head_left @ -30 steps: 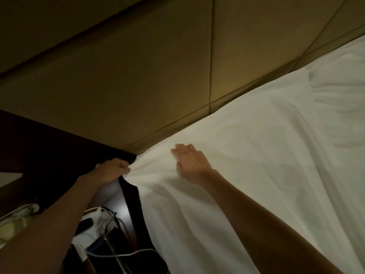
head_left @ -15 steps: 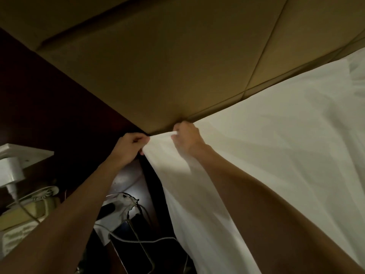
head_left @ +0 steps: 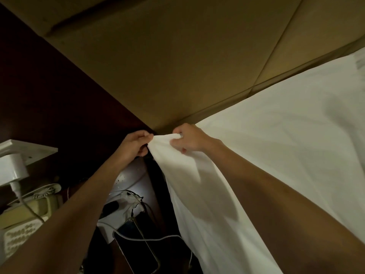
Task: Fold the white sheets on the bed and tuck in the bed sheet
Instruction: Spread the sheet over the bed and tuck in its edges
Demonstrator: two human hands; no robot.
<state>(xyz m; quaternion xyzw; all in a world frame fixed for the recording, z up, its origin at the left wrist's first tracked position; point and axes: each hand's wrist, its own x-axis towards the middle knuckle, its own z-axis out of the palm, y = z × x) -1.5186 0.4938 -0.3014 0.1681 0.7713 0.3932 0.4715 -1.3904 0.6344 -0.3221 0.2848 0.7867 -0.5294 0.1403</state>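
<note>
A white bed sheet (head_left: 276,147) covers the bed on the right and hangs down over its left side. Its top corner is bunched between my two hands at the head of the bed, close to the padded headboard (head_left: 177,66). My left hand (head_left: 135,144) grips the corner's left edge with curled fingers. My right hand (head_left: 190,139) grips the bunched cloth from the right, fingers curled round it. Both forearms reach up from the bottom of the view. The mattress edge under the sheet is hidden.
A dark wooden panel (head_left: 49,91) stands left of the headboard. Below it a bedside table holds a telephone (head_left: 25,212), a white charger (head_left: 11,171) in a socket, cables (head_left: 142,238), a dark phone (head_left: 138,248) and white wrapping.
My right hand left the flat sheet top and took hold of the corner beside my left hand. Both hands pulled the corner toward the headboard. The view shifted left, showing more bedside table.
</note>
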